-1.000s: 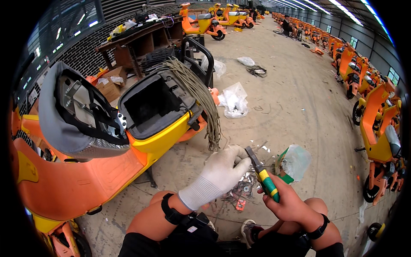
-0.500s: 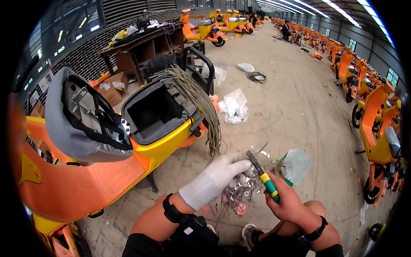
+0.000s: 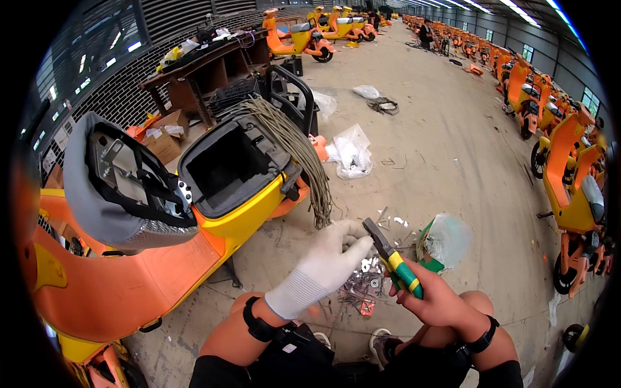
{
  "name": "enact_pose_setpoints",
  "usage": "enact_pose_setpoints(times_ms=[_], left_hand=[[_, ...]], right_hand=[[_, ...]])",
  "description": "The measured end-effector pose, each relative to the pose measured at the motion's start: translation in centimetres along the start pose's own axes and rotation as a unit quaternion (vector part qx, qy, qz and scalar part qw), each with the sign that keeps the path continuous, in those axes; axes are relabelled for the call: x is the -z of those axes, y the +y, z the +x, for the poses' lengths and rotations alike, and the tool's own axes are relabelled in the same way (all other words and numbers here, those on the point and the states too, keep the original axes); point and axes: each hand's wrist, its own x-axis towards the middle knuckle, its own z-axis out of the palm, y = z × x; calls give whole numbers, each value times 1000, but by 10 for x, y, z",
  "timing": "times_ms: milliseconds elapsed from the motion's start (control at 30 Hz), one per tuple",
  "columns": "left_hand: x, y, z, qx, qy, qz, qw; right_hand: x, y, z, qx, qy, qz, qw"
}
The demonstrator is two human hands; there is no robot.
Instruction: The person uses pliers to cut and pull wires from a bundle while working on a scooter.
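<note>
The bare right hand (image 3: 430, 297) wraps its fingers around the green-and-yellow handles of the pliers (image 3: 400, 270), which slant up above the floor, their nose just beside the gloved left hand (image 3: 330, 258). That hand's fingers are curled in near the thumb (whether they pinch anything, I cannot tell). Below, dark wiry scraps (image 3: 356, 291) and pale bits litter the dusty grey floor (image 3: 446, 149), with a clear-and-green plastic package (image 3: 447, 240) to their right. At left stands an orange-and-yellow scooter (image 3: 242, 210), its grey seat (image 3: 94, 204) tipped up beside an open dark compartment; a bundle of cords (image 3: 301, 158) drapes over its rear. Farther off are a white plastic bag (image 3: 352, 152), a cluttered brown bench (image 3: 187, 97) before a brick wall (image 3: 87, 97), and a long row of scooters (image 3: 559, 165) along the right, under bright ceiling strips (image 3: 514, 11).
</note>
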Motion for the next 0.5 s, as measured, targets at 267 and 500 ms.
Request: enact_pose_setpoints(times_ms=[267, 500], left_hand=[[6, 3, -5, 38, -33, -64, 997], [12, 7, -3, 64, -57, -72, 994]], right_hand=[[9, -13, -2, -87, -93, 169, 977], [11, -7, -2, -97, -109, 249, 957]])
